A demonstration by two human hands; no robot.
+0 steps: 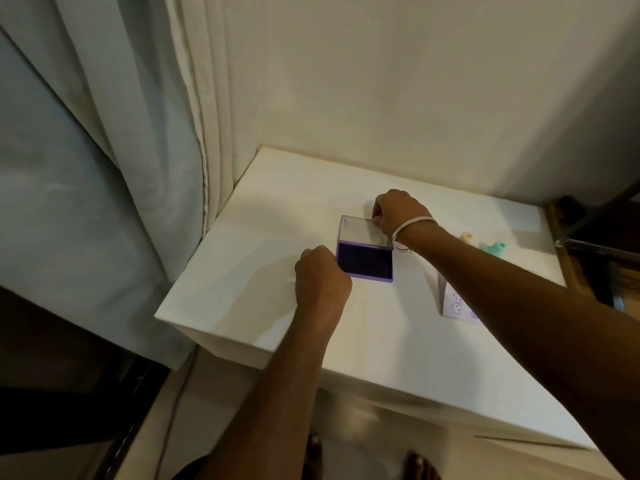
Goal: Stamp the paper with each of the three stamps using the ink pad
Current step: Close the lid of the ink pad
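A purple ink pad (365, 260) lies open on the white table (287, 209), its dark pad facing up. Its clear lid (360, 230) stands raised behind it. My left hand (322, 275) grips the pad's left edge. My right hand (398, 211), a metal bangle on its wrist, pinches the lid's far right edge. The paper (455, 303), bearing purple smiley prints, lies to the right, partly hidden by my right forearm. A cream stamp (467, 237) and a teal stamp (495, 249) rest beyond that forearm. A third stamp is not visible.
A wall runs along the table's back and curtains (104, 150) hang at its left. The table's front left corner (159, 317) drops to the floor, where my feet show. Dark furniture (602, 244) stands past the table's right end.
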